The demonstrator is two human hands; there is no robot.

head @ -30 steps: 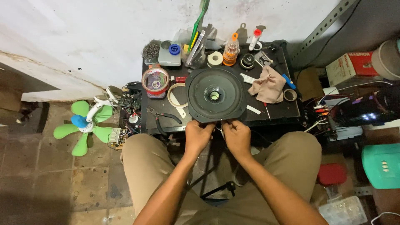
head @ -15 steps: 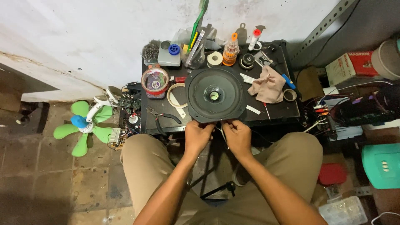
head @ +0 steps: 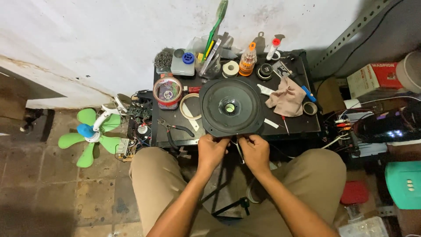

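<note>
A round black speaker lies cone-up on a small black table in front of my knees. Both my hands meet at the speaker's near edge. My left hand has its fingers closed, pinching at the rim, where thin wires come off. My right hand is closed on the same thin wires just beside it. The fingertips of both hands hide the exact spot where the wires join.
On the table are a clear jar with a pink lid, a tape ring, pliers, a beige cloth, bottles and tape rolls. A green fan lies on the floor at left, and boxes and cables at right.
My hands stay at the speaker's near edge, with only small finger movements. The view has shifted slightly.
</note>
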